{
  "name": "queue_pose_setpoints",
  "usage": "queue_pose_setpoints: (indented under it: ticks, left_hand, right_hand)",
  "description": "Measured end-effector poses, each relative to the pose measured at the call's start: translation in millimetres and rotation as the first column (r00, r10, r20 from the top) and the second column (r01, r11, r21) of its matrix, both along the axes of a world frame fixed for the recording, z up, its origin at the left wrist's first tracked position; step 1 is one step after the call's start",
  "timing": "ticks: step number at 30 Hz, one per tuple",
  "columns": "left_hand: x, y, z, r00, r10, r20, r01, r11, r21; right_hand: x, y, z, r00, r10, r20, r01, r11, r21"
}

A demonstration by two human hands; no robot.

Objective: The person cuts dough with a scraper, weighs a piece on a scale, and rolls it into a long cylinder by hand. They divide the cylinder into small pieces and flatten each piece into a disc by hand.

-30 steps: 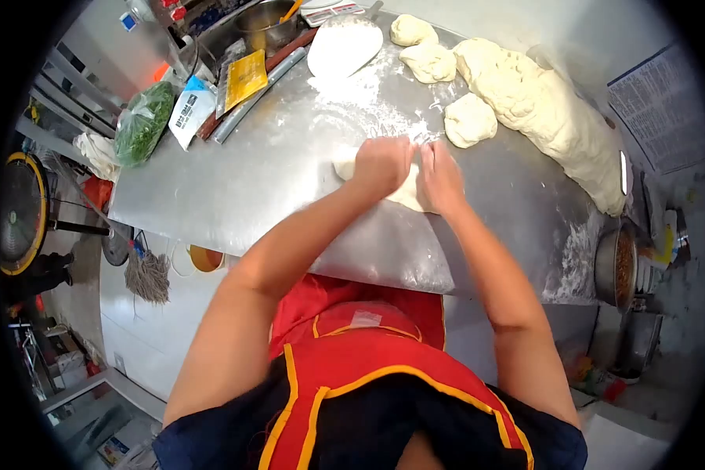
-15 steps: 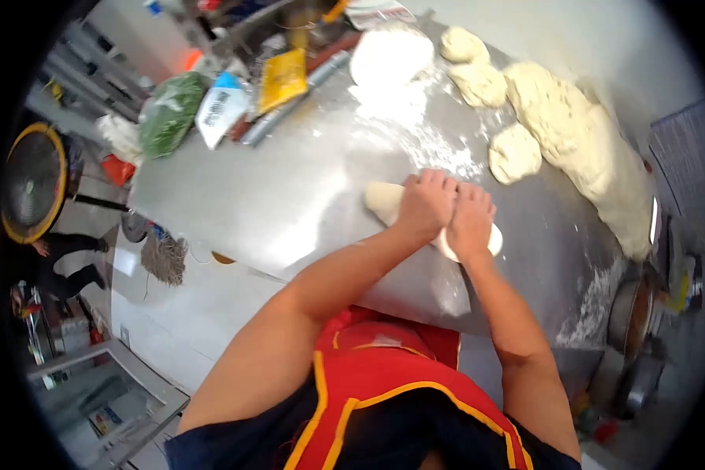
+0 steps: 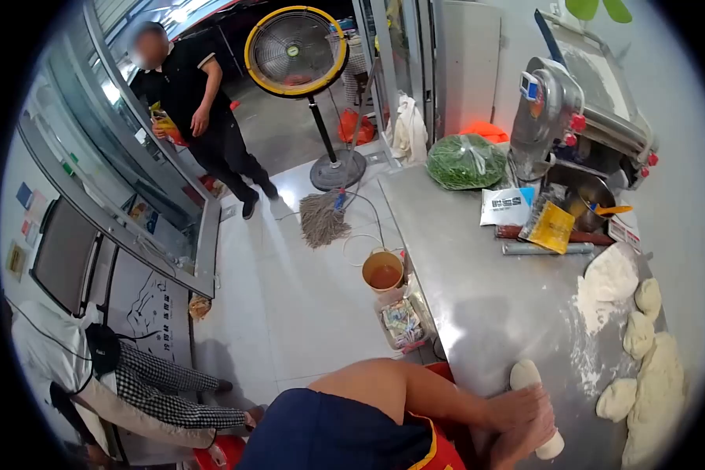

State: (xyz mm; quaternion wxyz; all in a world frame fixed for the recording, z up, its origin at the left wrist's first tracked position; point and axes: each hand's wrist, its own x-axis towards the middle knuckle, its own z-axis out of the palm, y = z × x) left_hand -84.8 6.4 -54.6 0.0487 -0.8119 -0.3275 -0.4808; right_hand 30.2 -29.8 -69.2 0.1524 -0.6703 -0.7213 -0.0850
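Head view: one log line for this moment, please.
hands: both hands pressed on dough roll | surface: floured steel table | nearby: dough lumps to the right | bystander: person by fan

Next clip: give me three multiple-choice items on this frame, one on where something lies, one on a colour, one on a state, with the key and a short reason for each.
1. Where does the bag of green vegetables lie?
A. On the floor by the mop
B. At the far end of the steel table, near the machine
C. Beside the big dough mass

2. What colour is the rim of the standing fan?
A. Yellow
B. Blue
C. White

3. How is the roll of dough being handled?
A. It lies alone and untouched
B. It is lifted clear of the table
C. Both hands press on it on the table

Key: 1 B, the bag sits on the table's far end next to the machine. 2 A, the fan's ring is yellow. 3 C, left hand and right hand lie over the roll, its ends showing on either side.
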Motion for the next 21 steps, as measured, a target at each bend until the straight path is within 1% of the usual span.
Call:
queue_pose_setpoints:
  ticks: [2,3,5,6,7,9,11,12,13,14,15,16,17,18,19,20,21]
  left_hand:
    - [3.9,13.3,-8.1,0.985,-0.105,-0.139,0.068,0.965,-0.252]
    - [12.7,23.2,-12.5,0.969,-0.163,-0.183,0.085,0.924,-0.372]
    - [40.2,54.9,-43.8,0.991,-0.043,-0.124,0.025,0.989,-0.146]
    - [49.0,69.7,-52.0,0.996,0.009,-0.090,-0.011,1.000,-0.022]
    - [50.3,77.3,-41.7,0.970,0.012,-0.244,-0.037,0.995,-0.098]
    - [47.0,88.8,-10.9,0.852,-0.022,-0.523,-0.117,0.966,-0.231]
    - [53.7,98.2,-23.7,0.919,-0.015,-0.393,-0.104,0.954,-0.281]
    - [60.2,102.5,-29.5,0.945,-0.022,-0.326,-0.081,0.951,-0.299]
    - [66.0,105.8,-33.7,0.959,-0.061,-0.276,-0.048,0.927,-0.372]
    - [70.5,107.1,-38.2,0.969,-0.095,-0.227,-0.017,0.894,-0.448]
    - [71.3,108.3,-45.0,0.977,-0.118,-0.177,0.009,0.853,-0.522]
    - [63.2,100.9,-43.0,0.979,-0.122,-0.161,0.027,0.869,-0.495]
    - [55.1,93.6,-40.7,0.981,-0.126,-0.146,0.044,0.884,-0.466]
    - [23.4,63.6,-11.0,0.980,-0.109,-0.166,0.039,0.926,-0.375]
    - [-1.4,42.4,5.2,0.978,-0.087,-0.189,0.032,0.961,-0.275]
    - [-9.1,27.6,-1.2,0.972,-0.093,-0.216,0.018,0.946,-0.324]
    - [-13.5,15.1,-13.0,0.965,-0.094,-0.245,-0.003,0.929,-0.369]
  right_hand:
    - [3.0,15.3,-10.2,0.999,-0.030,0.038,0.030,1.000,0.005]
    - [12.6,27.0,-13.7,0.998,-0.039,0.055,0.041,0.999,-0.028]
    - [31.0,46.0,-15.4,0.995,-0.054,0.082,0.063,0.993,-0.104]
    - [41.8,56.7,-16.1,0.993,-0.060,0.103,0.073,0.989,-0.128]
    - [52.6,67.1,-17.9,0.990,-0.061,0.126,0.077,0.988,-0.132]
    - [77.8,89.9,-23.9,0.982,-0.029,0.186,0.046,0.995,-0.085]
    - [98.9,111.6,-45.1,0.947,0.050,0.318,-0.073,0.995,0.061]
    - [105.2,109.0,-42.8,0.967,0.055,0.249,-0.067,0.997,0.042]
    - [108.3,105.5,-36.8,0.982,0.057,0.180,-0.063,0.998,0.025]
    - [108.7,99.8,-33.7,0.999,0.026,-0.037,-0.030,0.995,-0.095]
    - [87.6,83.5,0.5,0.958,-0.005,-0.287,-0.071,0.964,-0.256]
    - [66.6,67.1,34.9,0.860,-0.111,-0.499,-0.108,0.915,-0.389]
    - [36.2,45.2,75.3,0.940,-0.135,-0.313,-0.045,0.861,-0.507]
    - [8.5,24.3,108.2,0.984,-0.140,-0.113,0.043,0.791,-0.610]
    - [-8.7,12.1,121.2,0.990,-0.116,0.083,0.142,0.716,-0.684]
    - [-9.6,-0.9,94.8,0.992,-0.073,0.104,0.117,0.837,-0.534]
    - [-7.6,-15.4,48.4,0.991,-0.029,0.130,0.075,0.929,-0.363]
